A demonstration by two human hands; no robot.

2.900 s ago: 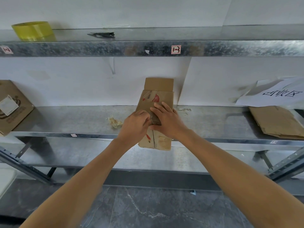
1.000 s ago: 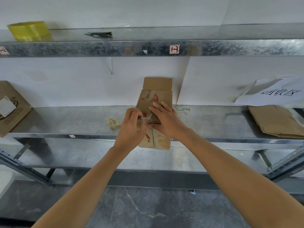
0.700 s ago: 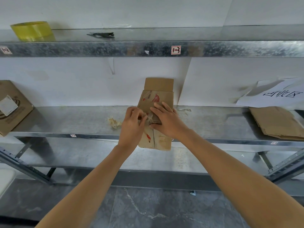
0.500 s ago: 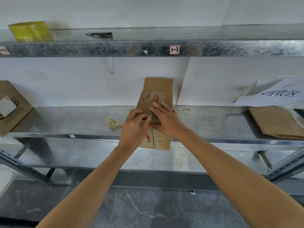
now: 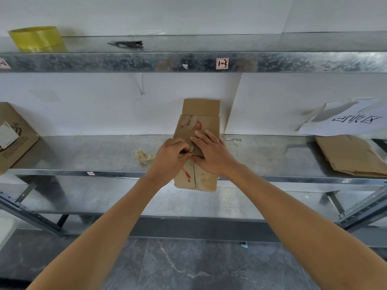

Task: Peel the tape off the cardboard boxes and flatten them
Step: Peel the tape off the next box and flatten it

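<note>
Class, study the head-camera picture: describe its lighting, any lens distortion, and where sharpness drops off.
Head view: the light is soft and even, with only a dull sheen on the galvanised metal shelf and no hard glare. Head view: the wide lens stretches both forearms toward the bottom corners. Head view: the brown cardboard box is sharp, and focus softens slightly where the left hand curls its fingers at the clear tape.

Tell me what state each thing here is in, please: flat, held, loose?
cardboard box: lying on the shelf, near end past its edge
left hand: fingers curled, pinching tape on the box
right hand: fingers straight, pressing the box
tape wad: crumpled, loose on the shelf
cardboard at right: flat
tape roll: upright on the upper shelf
</note>
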